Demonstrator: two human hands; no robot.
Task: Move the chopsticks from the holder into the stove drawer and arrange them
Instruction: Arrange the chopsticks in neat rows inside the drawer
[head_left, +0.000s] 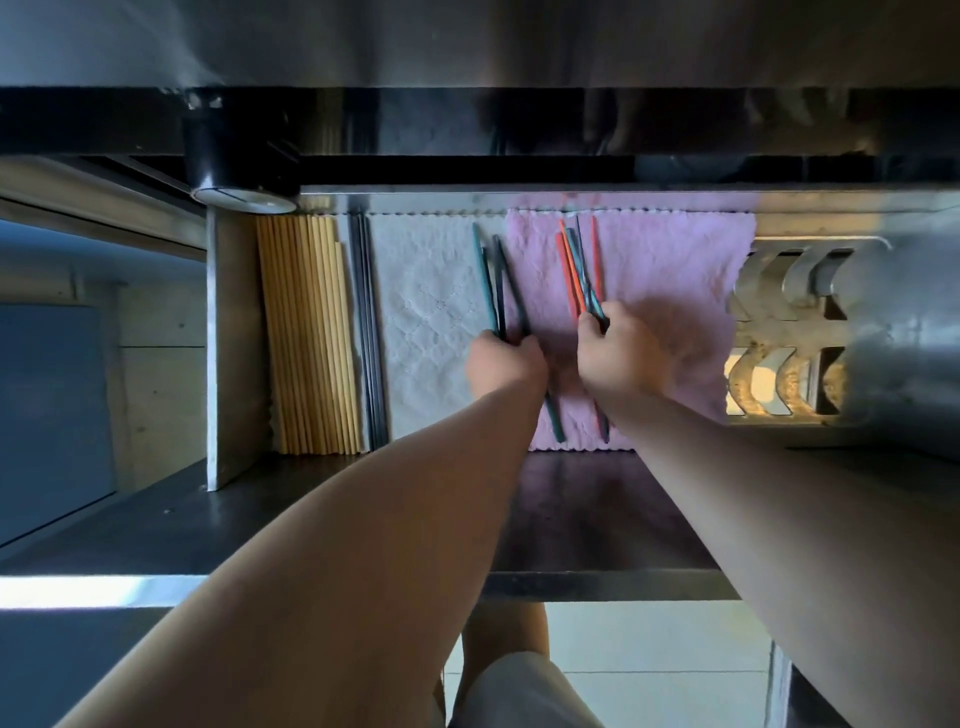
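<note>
Drawer (234, 338): pulled open, floor lined with a white cloth (426, 312) on the left and a pink cloth (675, 270) on the right, the two overlapping near the middle.

Along the left edge of the drawer: bamboo chopsticks (311, 338) in a tight parallel row, running from far edge to near edge. Just to their right, touching the white cloth's left border: grey chopsticks (370, 322), likewise parallel.

Left hand (506, 364): over the seam between the two cloths, back of hand toward the camera. Fingers curled together round dark and teal chopsticks (488, 291). Grip near mid-length; long ends fanned slightly toward the far edge, short ends projecting behind the wrist toward the near edge. Fingertips hidden under the hand.

Right hand (618, 353): over the pink cloth, just beside the left hand, not touching it. Fingers curled, pinching orange and teal chopsticks (574, 270) at the hand's upper left side. Tips loosely crossed, pointing to the far edge; one end visible below the wrist near the near edge. Contact between either bundle and the cloth: cannot tell.

Beyond the pink cloth, at the right edge: perforated metal panel (779, 338).
</note>
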